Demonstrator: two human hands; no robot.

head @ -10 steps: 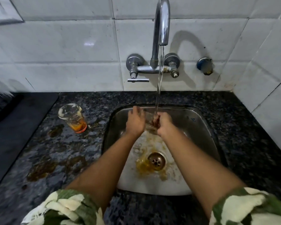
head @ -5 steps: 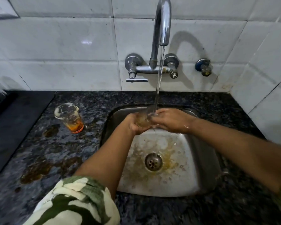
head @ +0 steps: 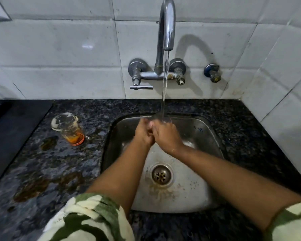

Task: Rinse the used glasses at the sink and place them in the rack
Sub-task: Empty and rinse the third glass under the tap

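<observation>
Both my hands meet over the steel sink (head: 203, 136) under the running stream from the tap (head: 165, 30). My left hand (head: 142, 135) is curled round a clear glass (head: 159, 117), which is almost wholly hidden; only a bit of its rim shows where the water lands. My right hand (head: 166, 136) wraps over it from the right, fingers curled against the left hand. A second glass (head: 67, 128) with an orange residue at its bottom stands upright on the dark granite counter (head: 87, 171), left of the sink. No rack is in view.
Brownish spills (head: 45, 186) lie on the counter left of the sink. A black surface (head: 12, 136) adjoins the counter at far left. The drain (head: 161, 174) has orange traces around it. White tiled walls close the back and right; a small valve (head: 212, 73) juts out.
The orange liquid that pooled round the drain has mostly washed away. My right hand has turned and closed over the glass, and both hands have drawn tighter together under the stream.
</observation>
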